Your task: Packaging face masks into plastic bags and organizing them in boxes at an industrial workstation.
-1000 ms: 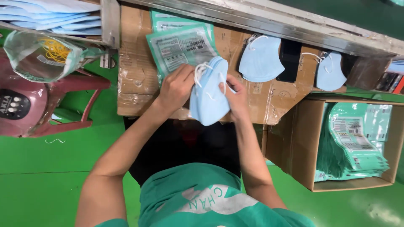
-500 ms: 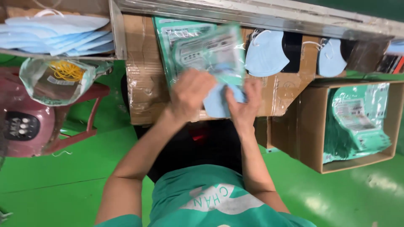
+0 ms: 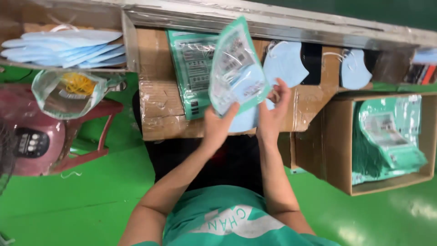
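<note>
My left hand (image 3: 219, 124) holds a green and clear plastic pouch (image 3: 236, 68) by its lower edge, lifted and tilted above the cardboard-covered bench (image 3: 157, 114). My right hand (image 3: 273, 107) grips a light blue face mask (image 3: 246, 119) at the pouch's open end; part of the mask shows through the clear film. A stack of the same empty pouches (image 3: 191, 75) lies flat on the bench just left of my hands. Two loose blue masks (image 3: 286, 64) (image 3: 354, 69) lie farther back to the right.
A pile of blue masks (image 3: 63, 48) fills a tray at the upper left. An open cardboard box (image 3: 346, 177) at the right holds filled green packs (image 3: 391, 136). A clear bag with yellow bands (image 3: 77, 93) hangs over a red stool (image 3: 82, 155). Green floor lies below.
The folded mask was held over the pouch stack; now one pouch is lifted off the stack and the mask sits partly inside it. The view has shifted slightly.
</note>
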